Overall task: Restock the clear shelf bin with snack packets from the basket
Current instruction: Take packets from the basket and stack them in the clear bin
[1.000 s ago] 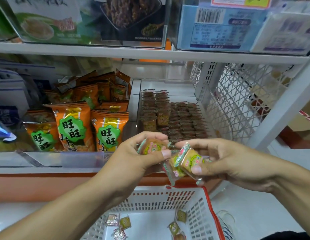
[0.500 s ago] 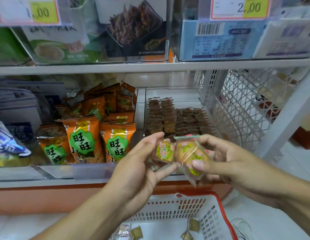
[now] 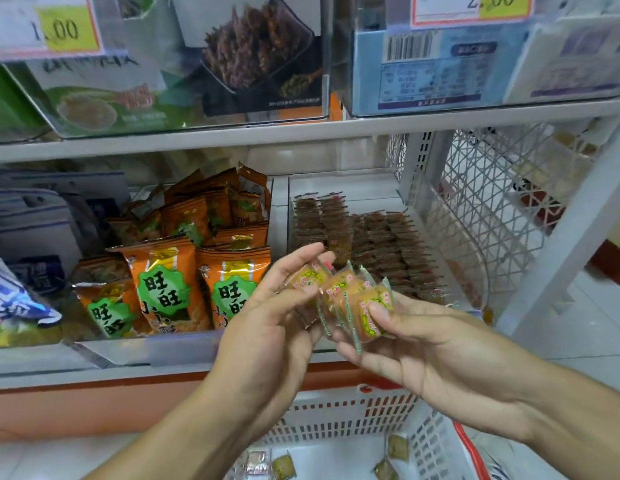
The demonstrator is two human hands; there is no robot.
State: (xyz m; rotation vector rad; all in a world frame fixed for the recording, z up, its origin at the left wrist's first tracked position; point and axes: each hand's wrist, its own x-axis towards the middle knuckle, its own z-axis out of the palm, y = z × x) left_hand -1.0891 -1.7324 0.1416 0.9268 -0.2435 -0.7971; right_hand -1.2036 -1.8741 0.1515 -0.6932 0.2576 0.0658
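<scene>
At frame centre, the left hand [image 3: 267, 327] and right hand [image 3: 436, 348] pinch light, crinkly, probably slippery snack packets [image 3: 350, 299], best held by their flat faces.

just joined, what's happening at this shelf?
A person is restocking. Both hands hold small snack packets in front of the clear shelf bin: the right hand pinches a fanned bunch, the left hand touches one at its end. None are going in yet. More packets lie in the white basket below.
</scene>
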